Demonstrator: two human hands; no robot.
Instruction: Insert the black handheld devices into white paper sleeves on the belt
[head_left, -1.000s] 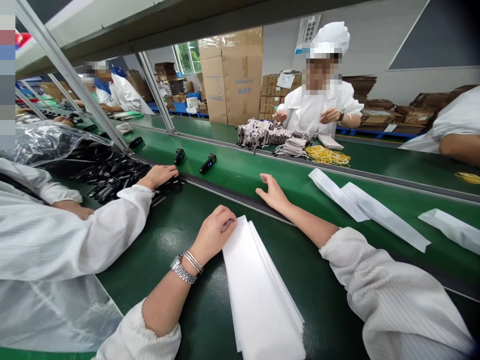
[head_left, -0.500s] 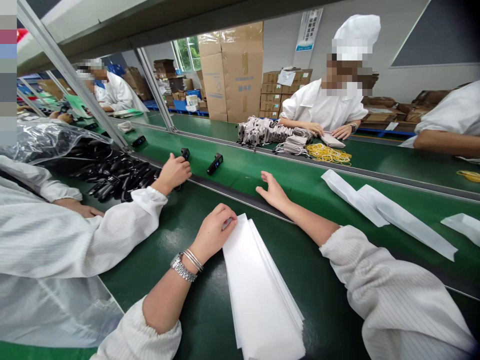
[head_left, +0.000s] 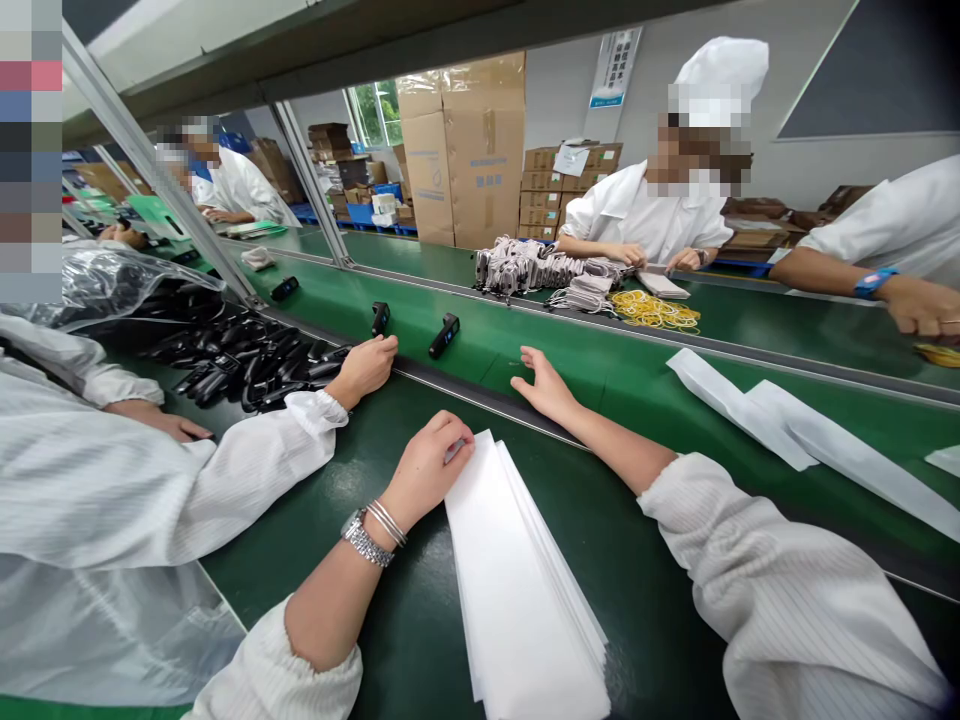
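The left hand (head_left: 427, 462) is curled at the eleven-o'clock corner of the white stack (head_left: 529, 590) on the counter (head_left: 412, 620); whether it grips is unclear. The right hand (head_left: 553, 388) is open, a black device (head_left: 444, 336) towards ten o'clock.

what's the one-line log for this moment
left hand: at far end of white strip stack | right hand: empty, open over green belt | on belt: black devices, loose white strips
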